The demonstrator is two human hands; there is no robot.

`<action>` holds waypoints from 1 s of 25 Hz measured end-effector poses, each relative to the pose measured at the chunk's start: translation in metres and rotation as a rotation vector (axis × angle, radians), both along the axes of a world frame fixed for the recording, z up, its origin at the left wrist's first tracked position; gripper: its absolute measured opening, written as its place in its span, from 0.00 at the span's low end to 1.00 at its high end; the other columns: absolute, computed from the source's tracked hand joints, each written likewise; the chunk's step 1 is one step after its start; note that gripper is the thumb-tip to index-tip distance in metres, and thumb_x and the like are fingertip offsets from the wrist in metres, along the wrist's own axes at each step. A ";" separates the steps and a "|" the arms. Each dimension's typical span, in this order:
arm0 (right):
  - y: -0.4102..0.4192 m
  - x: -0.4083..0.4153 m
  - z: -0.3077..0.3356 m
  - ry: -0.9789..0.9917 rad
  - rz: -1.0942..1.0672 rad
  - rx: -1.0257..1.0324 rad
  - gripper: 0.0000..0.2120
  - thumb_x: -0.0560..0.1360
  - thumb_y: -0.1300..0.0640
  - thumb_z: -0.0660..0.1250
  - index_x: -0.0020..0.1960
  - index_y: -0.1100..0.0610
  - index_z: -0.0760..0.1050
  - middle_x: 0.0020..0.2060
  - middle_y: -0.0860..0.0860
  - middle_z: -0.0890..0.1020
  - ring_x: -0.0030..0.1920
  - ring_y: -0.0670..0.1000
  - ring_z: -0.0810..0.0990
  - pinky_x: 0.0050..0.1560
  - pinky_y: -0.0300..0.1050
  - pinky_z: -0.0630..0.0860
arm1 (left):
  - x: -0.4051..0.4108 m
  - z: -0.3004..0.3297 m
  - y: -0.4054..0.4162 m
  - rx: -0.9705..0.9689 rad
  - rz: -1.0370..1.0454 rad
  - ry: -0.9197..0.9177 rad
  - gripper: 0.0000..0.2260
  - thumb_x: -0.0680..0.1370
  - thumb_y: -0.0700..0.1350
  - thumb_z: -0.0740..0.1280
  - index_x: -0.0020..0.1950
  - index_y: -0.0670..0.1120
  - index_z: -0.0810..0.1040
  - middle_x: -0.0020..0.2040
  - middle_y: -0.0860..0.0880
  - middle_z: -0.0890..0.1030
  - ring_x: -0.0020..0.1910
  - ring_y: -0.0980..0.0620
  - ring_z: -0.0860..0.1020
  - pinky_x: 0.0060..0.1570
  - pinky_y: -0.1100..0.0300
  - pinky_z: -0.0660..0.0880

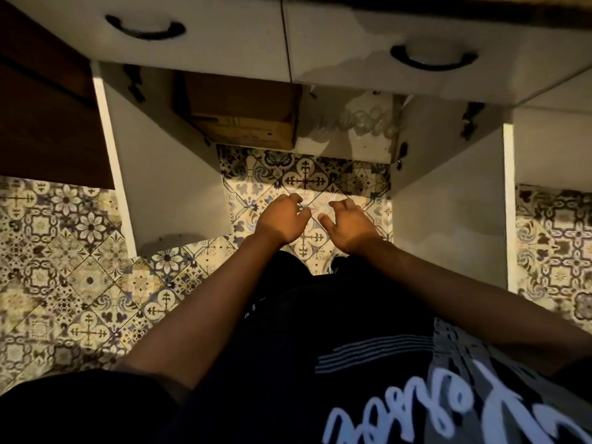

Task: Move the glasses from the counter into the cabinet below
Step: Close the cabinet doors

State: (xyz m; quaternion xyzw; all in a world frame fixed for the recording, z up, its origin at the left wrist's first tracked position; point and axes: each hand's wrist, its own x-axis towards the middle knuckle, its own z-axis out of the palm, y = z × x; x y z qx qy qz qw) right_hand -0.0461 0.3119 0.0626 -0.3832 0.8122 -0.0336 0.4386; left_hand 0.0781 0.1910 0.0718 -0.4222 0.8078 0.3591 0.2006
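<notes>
So the person is standing right in front of the cabinet [349, 136] under the counter, looking straight down, with both of its white doors swung wide open, the left door [166, 168] and the right door [448, 193] sticking out on either side. Both arms reach down in the gap between them. The left hand [282, 221] and the right hand [347, 224] hang side by side over the patterned floor tiles [64, 267], close together but not touching, fingers loosely curled and holding nothing. The glasses [362, 121] are already inside the cabinet, a bunch of clear ones clustered on the right part of its floor, kinda dim and hard to count. A cardboard box [246, 116] sits in there just to their left. Above the opening are two white drawers with dark curved handles, the left handle [145, 28] and the right handle [432, 59].
</notes>
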 end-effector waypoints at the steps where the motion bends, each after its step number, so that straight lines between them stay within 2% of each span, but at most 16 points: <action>1: -0.001 0.005 0.002 -0.006 0.009 -0.004 0.29 0.83 0.42 0.54 0.76 0.61 0.64 0.71 0.61 0.68 0.71 0.62 0.68 0.72 0.52 0.66 | 0.004 0.002 -0.001 -0.003 0.012 -0.001 0.22 0.82 0.53 0.60 0.72 0.42 0.73 0.68 0.39 0.76 0.66 0.41 0.74 0.62 0.53 0.71; 4: -0.015 0.021 0.004 -0.038 0.046 -0.039 0.29 0.83 0.42 0.55 0.77 0.60 0.64 0.71 0.60 0.68 0.71 0.61 0.67 0.71 0.51 0.67 | 0.025 0.005 -0.012 -0.031 0.103 -0.015 0.22 0.82 0.52 0.61 0.72 0.42 0.72 0.68 0.39 0.75 0.67 0.41 0.74 0.65 0.52 0.71; 8: -0.045 0.041 0.006 -0.113 0.114 -0.098 0.29 0.83 0.43 0.56 0.78 0.59 0.63 0.72 0.60 0.67 0.73 0.61 0.66 0.73 0.52 0.65 | 0.066 0.017 -0.028 -0.119 0.312 0.047 0.19 0.82 0.49 0.63 0.69 0.40 0.74 0.65 0.39 0.77 0.64 0.40 0.75 0.63 0.52 0.71; 15: -0.106 0.106 0.007 -0.238 0.289 -0.196 0.27 0.83 0.46 0.58 0.77 0.59 0.63 0.72 0.60 0.67 0.72 0.61 0.68 0.73 0.50 0.65 | 0.177 0.039 -0.069 -0.466 0.641 0.122 0.16 0.80 0.48 0.62 0.64 0.43 0.77 0.60 0.42 0.79 0.56 0.43 0.78 0.59 0.51 0.75; 19: -0.143 0.158 0.006 -0.262 0.285 -0.190 0.28 0.83 0.43 0.57 0.78 0.57 0.62 0.73 0.58 0.66 0.72 0.58 0.69 0.71 0.48 0.65 | 0.248 0.039 -0.104 -0.639 0.802 0.187 0.15 0.80 0.47 0.61 0.64 0.42 0.76 0.60 0.42 0.77 0.60 0.43 0.75 0.58 0.53 0.72; 22: -0.174 0.204 0.002 -0.314 0.185 -0.168 0.27 0.83 0.42 0.57 0.77 0.55 0.64 0.72 0.57 0.69 0.65 0.55 0.76 0.66 0.43 0.67 | 0.289 0.020 -0.136 -0.487 0.863 0.227 0.17 0.82 0.49 0.59 0.66 0.42 0.78 0.62 0.41 0.80 0.61 0.43 0.77 0.58 0.55 0.72; 25: -0.199 0.245 0.000 -0.420 0.043 -0.130 0.27 0.83 0.42 0.58 0.76 0.55 0.65 0.72 0.56 0.72 0.66 0.54 0.76 0.71 0.50 0.69 | 0.310 -0.004 -0.153 -0.214 0.923 0.289 0.15 0.84 0.47 0.59 0.66 0.43 0.79 0.64 0.41 0.81 0.63 0.43 0.78 0.58 0.59 0.71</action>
